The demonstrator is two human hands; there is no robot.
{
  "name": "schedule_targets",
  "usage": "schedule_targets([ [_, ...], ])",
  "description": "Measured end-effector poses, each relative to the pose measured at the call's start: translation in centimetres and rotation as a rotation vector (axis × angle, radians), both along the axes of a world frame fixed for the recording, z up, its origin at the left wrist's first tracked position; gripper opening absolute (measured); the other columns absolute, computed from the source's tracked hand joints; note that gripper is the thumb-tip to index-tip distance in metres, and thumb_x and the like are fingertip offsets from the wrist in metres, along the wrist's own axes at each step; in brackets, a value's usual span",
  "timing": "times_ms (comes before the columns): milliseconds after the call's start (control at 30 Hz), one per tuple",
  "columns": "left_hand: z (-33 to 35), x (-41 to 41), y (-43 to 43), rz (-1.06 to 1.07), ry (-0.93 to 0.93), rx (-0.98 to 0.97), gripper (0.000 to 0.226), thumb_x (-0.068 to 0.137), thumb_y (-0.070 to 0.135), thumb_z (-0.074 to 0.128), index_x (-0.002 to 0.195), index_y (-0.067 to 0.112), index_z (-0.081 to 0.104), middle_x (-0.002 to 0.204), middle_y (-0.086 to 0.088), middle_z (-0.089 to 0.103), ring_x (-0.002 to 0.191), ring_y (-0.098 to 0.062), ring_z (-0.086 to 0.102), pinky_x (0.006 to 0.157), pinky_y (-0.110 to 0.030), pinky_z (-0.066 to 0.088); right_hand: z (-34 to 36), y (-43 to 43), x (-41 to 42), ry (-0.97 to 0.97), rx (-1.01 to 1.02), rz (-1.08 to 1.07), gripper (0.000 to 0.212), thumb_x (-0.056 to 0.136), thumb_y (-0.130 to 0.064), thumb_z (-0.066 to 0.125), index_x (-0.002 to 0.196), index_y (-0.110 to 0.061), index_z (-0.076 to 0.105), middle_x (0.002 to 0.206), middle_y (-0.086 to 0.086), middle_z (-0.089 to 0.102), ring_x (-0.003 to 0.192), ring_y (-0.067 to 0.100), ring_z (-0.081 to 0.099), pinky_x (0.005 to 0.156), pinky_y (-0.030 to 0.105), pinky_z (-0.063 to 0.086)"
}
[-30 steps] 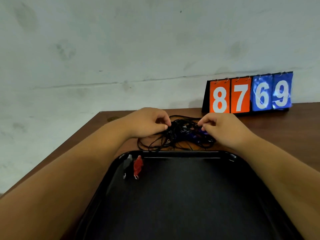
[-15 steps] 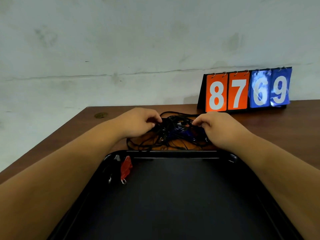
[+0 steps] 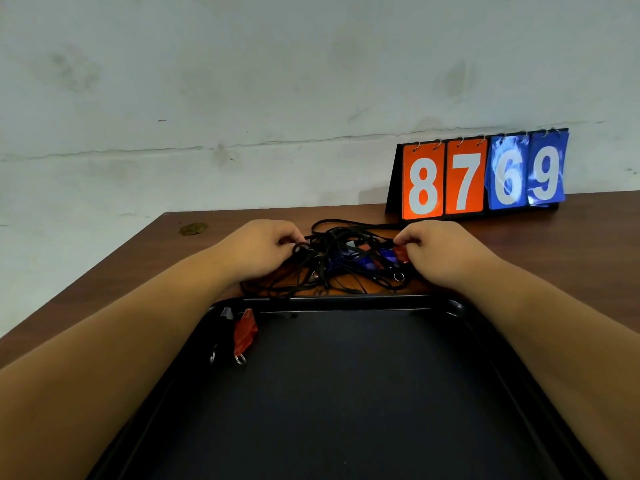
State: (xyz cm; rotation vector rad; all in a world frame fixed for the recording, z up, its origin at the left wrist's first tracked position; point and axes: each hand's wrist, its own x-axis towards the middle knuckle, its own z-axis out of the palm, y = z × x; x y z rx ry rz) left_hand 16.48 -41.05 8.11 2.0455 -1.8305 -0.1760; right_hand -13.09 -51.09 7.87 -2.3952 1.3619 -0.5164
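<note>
Grip: left hand (image 3: 263,247) pinches cord tangle (image 3: 346,261); right hand (image 3: 441,252) pinches red whistle (image 3: 401,253). Pin tangle, ease whistle out slowly, no yanking.

Worktop (image 3: 519,244): brown wood-look surface, smooth, low sheen. Tray (image 3: 346,410): black, matt base, glossy rim. Tangled cords (image 3: 332,258): black, flat woven cloth.
</note>
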Motion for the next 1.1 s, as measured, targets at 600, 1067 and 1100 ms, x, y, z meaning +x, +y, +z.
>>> schedule_targets([
  [600,1.0,-0.5,0.9,0.05,0.174,-0.041,0.015,0.097,0.026,0.079,0.109,0.035,0.076,0.097,0.014,0.072,0.09,-0.005,0.067,0.078,-0.025,0.049,0.4,0.2,0.1,-0.099,-0.018,0.04,0.052,0.105,-0.007,0.067,0.152,-0.027,0.059,0.144,-0.001,0.065,0.136,0.018,0.057,0.113,0.034,0.047],
  [1067,8.2,-1.3,6.0,0.106,0.494,-0.14,0.024,0.101,0.01,0.071,0.12,0.024,0.079,0.109,-0.007,0.075,0.092,-0.02,0.075,0.086,-0.03,0.063,2.2,4.0,0.4,-0.381,-0.143,0.195,0.038,0.104,-0.023,0.074,0.139,-0.033,0.065,0.104,-0.022,0.058,0.092,0.002,0.064,0.074,0.009,0.046],
  [1100,8.4,-1.4,6.5,0.09,0.565,-0.122,0.025,0.101,0.005,0.07,0.12,0.019,0.078,0.113,-0.012,0.075,0.093,-0.021,0.077,0.085,-0.029,0.064,2.4,4.5,0.5,-0.405,-0.123,0.211,0.036,0.103,-0.025,0.075,0.136,-0.035,0.065,0.102,-0.022,0.06,0.09,0.0,0.064,0.073,0.008,0.046],
])
